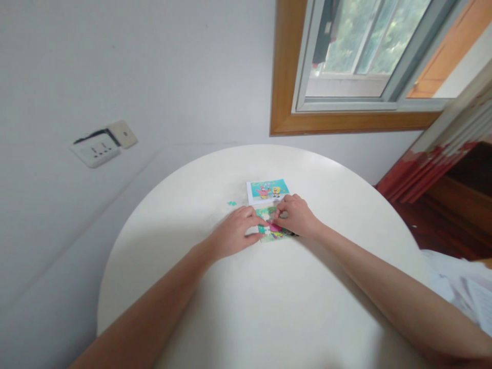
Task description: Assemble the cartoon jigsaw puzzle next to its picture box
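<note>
A small, partly assembled jigsaw puzzle (275, 227) lies on the white table, with pink and green printing and pale gaps on its left side. My left hand (235, 231) rests at its left edge, thumb and index finger apart and touching the puzzle. Over its upper middle, my right hand (295, 215) pinches with thumb and index finger on a puzzle piece, mostly hidden by the fingertips. The right hand also covers part of the puzzle's right side. Just behind lies a reference picture (269, 190) with a pink and a yellow cartoon figure. A loose teal puzzle piece (231, 203) sits to the left.
The round white table (246, 312) stands against a white wall with a socket (98, 149) at left. A wood-framed window (357, 120) is at the upper right, beside a red and white curtain (418, 169). White papers (457, 282) lie beyond the table's right edge.
</note>
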Demonstrator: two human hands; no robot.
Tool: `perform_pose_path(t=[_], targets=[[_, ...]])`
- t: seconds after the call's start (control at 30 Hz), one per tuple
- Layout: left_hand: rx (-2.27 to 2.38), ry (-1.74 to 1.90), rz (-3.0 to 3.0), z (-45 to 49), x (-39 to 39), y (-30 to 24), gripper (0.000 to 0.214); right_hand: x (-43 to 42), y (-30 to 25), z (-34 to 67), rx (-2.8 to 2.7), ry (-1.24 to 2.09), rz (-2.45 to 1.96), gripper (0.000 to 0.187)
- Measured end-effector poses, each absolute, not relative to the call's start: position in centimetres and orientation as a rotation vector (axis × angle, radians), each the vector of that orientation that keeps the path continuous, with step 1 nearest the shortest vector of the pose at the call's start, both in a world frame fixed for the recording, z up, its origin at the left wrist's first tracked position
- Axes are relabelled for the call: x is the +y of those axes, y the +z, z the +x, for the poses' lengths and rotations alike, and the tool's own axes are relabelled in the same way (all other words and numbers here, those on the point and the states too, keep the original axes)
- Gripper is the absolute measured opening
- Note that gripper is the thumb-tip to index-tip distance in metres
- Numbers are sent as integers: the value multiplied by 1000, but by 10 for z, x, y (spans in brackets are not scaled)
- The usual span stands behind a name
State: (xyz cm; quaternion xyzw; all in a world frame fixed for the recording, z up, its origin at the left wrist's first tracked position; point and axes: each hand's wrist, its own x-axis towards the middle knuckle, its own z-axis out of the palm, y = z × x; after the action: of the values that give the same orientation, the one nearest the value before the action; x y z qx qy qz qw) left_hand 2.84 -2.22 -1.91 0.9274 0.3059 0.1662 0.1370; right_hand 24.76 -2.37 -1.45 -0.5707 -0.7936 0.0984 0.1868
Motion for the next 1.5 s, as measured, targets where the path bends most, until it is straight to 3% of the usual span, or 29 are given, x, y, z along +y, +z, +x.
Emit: perform_pose_path(t=[0.47, 1.5], targets=[[886, 460, 2687, 28, -22, -19, 27, -17, -17, 260, -2318, 413, -1471, 12], [891, 479, 2696, 30, -24, -21, 27, -21, -17, 257, -2383, 285, -1382, 15]])
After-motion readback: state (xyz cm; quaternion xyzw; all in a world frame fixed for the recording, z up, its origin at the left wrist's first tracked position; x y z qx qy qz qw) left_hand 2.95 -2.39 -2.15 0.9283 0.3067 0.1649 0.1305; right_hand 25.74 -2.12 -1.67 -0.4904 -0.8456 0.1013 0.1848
